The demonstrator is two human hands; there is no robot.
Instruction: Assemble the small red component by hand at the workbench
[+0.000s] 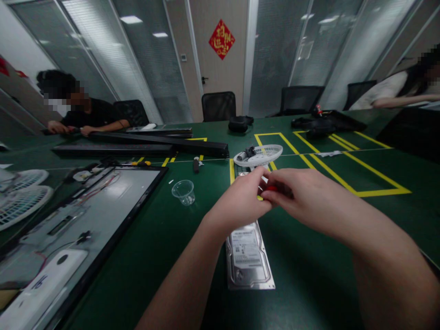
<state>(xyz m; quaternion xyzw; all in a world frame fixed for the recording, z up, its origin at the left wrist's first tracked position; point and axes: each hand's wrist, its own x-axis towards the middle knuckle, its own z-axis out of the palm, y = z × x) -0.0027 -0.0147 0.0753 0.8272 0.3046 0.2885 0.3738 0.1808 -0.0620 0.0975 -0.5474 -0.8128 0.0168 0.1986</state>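
Close together above the table, my left hand (240, 197) and my right hand (302, 188) meet with bent, pinching fingers. A small object with a red part (271, 188) shows between the right fingers. A bit of yellow and a metallic glint appear beside it, but the fingers hide most of its shape. What the left fingertips pinch is hidden. Beneath the hands lies a silver hard drive (245, 256), label side up, its far part covered by my left hand. Just beyond the fingers is a white round fan grille (264, 156) with a dark part on it.
A clear plastic cup (184, 191) stands left of my hands. Further left lies an opened flat panel (127, 197) with a white device (51, 284) on it. Long black bars (154, 145) lie behind. A person (92, 112) sits far left, another (388, 91) far right.
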